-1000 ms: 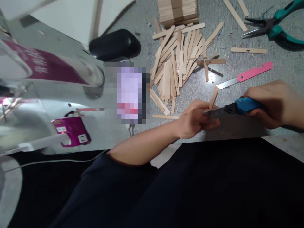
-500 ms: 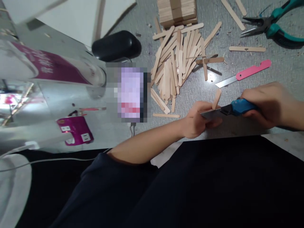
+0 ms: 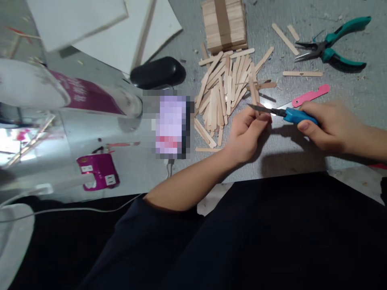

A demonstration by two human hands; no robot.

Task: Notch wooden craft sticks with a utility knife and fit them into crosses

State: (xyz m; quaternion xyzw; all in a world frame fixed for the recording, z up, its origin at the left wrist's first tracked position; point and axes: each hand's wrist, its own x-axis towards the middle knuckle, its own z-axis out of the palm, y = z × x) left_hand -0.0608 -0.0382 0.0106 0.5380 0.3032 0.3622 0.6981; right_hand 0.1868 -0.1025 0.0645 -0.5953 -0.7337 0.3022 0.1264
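My left hand [image 3: 246, 135] pinches a short wooden craft stick [image 3: 253, 94] upright above the grey floor [image 3: 290, 153]. My right hand [image 3: 328, 125] grips a blue-handled utility knife [image 3: 298, 116] whose blade [image 3: 262, 108] points left and meets the stick at my left fingertips. Just behind my left hand lies a loose pile of craft sticks [image 3: 223, 92]. A banded stack of sticks [image 3: 224, 25] stands beyond the pile.
A pink utility knife [image 3: 311, 95] lies just behind my right hand. Green-handled pliers [image 3: 331, 44] and stray sticks [image 3: 302, 73] are at the far right. A black case [image 3: 159, 72], white boards [image 3: 121, 28], a magenta power strip [image 3: 98, 171] and a clear container [image 3: 45, 92] are to the left.
Both hands have lifted and moved away from me. The knife blade now sits higher across the stick, and the stick stands more upright.
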